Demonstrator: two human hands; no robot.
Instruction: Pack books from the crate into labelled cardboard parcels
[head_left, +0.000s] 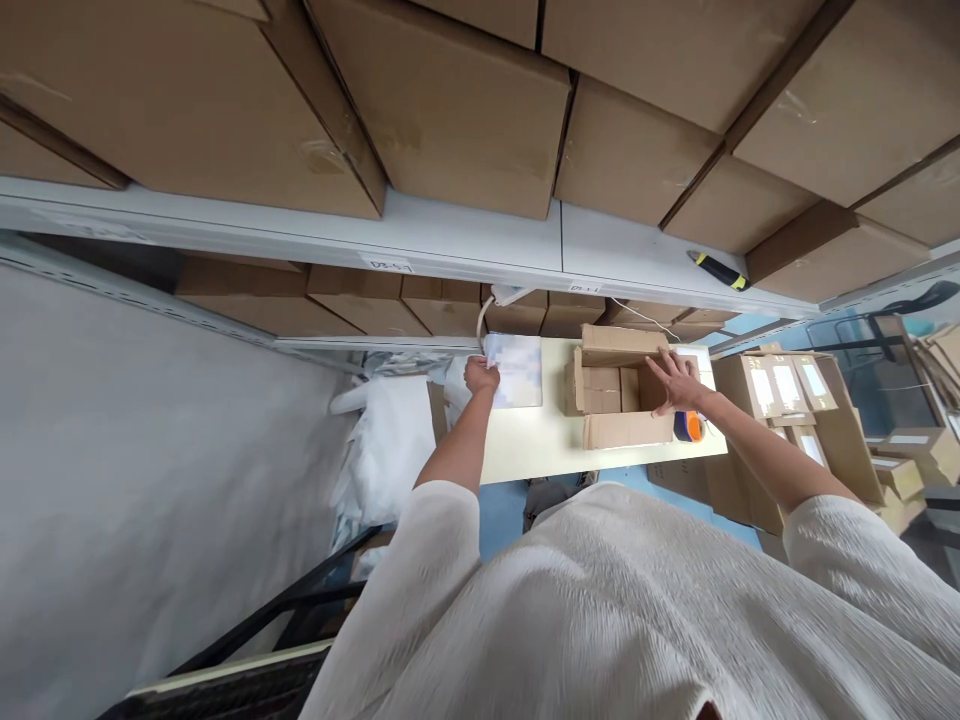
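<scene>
On the pale table (536, 445), an open cardboard box (611, 432) stands with its flaps folded outward, and I can see its bare inner bottom. My right hand (677, 384) is open, its fingers spread over the box's right end. To the left lies a flat, pale printed sheet (517, 372); whether it is paper or a thin packet I cannot tell. My left hand (481, 375) is closed on its left edge, fingers pinched together. Just below my right hand sits an orange and dark blue roll of tape (689, 426).
A grey shelf (465, 235) with large cartons (465, 110) overhangs the table. A yellow-black utility knife (718, 270) lies on it. White wrapping material (397, 430) is at the left, beside the grey wall (165, 450). More cartons (787, 385) stand at the right.
</scene>
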